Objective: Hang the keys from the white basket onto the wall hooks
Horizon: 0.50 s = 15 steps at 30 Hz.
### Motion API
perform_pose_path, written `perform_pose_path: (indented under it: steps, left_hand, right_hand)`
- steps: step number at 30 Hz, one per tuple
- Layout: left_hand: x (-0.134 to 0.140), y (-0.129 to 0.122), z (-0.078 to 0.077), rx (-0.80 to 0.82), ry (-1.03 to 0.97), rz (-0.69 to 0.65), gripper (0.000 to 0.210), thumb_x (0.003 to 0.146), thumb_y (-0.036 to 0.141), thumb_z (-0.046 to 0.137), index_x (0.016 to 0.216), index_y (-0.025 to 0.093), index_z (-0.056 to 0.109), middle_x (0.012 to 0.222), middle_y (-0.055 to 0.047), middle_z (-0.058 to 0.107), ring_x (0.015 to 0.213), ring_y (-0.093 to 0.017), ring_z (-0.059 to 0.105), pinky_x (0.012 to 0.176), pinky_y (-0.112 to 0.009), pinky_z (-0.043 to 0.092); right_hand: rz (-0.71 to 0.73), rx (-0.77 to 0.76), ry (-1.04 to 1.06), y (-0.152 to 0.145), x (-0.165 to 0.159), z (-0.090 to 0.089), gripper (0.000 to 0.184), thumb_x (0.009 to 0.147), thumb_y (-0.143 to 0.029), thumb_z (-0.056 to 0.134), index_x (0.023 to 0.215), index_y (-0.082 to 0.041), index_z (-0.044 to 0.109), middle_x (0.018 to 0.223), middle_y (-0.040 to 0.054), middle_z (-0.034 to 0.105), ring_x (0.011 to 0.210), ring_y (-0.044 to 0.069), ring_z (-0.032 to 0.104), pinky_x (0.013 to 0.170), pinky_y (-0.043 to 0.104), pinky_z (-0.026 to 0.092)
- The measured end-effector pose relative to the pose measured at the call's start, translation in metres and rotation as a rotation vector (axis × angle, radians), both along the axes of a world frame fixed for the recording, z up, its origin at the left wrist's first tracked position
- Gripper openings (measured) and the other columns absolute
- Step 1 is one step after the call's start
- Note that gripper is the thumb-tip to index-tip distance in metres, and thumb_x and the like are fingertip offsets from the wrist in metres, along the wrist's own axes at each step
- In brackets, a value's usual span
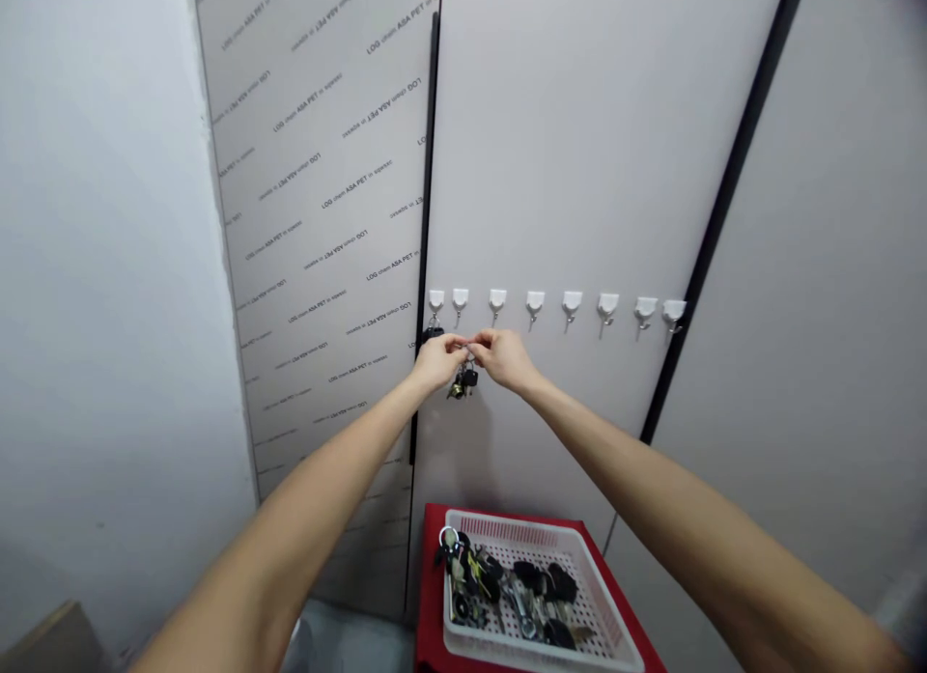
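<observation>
Both my hands meet just below a row of white wall hooks, pinching a bunch of keys (461, 379) that dangles beneath the fingers. My left hand (438, 360) grips the ring from the left, and my right hand (502, 358) holds it from the right. Right above them is the second hook (461, 298), with nothing hanging from it. On the leftmost hook (435, 300) hangs another black-headed key bunch (433, 333), partly covered by my left hand. The ring itself is mostly hidden by my fingertips.
A white plastic basket (608, 620) full of assorted keys stands on a red surface (433, 576) below my hands. More bare hooks (572, 304) run to the right across the pale cabinet door (594, 152). Black vertical strips (724, 210) edge the door. A white wall (101, 267) is at left.
</observation>
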<state>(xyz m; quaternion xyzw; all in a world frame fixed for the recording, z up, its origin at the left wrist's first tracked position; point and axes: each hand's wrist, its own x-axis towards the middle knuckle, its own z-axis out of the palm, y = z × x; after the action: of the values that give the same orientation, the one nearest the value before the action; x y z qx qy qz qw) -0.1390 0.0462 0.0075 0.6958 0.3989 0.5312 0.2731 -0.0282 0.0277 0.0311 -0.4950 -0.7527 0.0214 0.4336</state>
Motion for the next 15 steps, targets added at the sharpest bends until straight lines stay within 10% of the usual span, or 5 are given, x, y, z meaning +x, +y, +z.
perform_pose_path:
  steps: [5,15]
  left_hand:
    - [-0.006,0.027,0.01,-0.055,-0.075,0.241,0.014,0.06,0.021,0.046,0.064,0.012,0.057,0.055,0.0,0.055,0.05,-0.007,0.049,0.053,-0.02,0.039]
    - [0.001,0.049,0.012,-0.034,-0.036,0.313,0.027,0.061,0.012,0.045,0.086,0.013,0.055,0.084,-0.006,0.059,0.073,-0.011,0.052,0.069,-0.021,0.038]
  right_hand:
    - [-0.023,-0.063,0.259,0.024,-0.018,0.019,0.015,0.062,-0.018,0.042,0.069,-0.011,0.054,0.045,-0.0004,0.051,0.041,0.006,0.046,0.044,0.016,0.038]
    - [-0.156,-0.061,0.329,0.062,-0.027,0.024,0.016,0.062,-0.014,0.042,0.07,-0.01,0.056,0.048,0.0035,0.055,0.042,0.007,0.05,0.047,0.017,0.04]
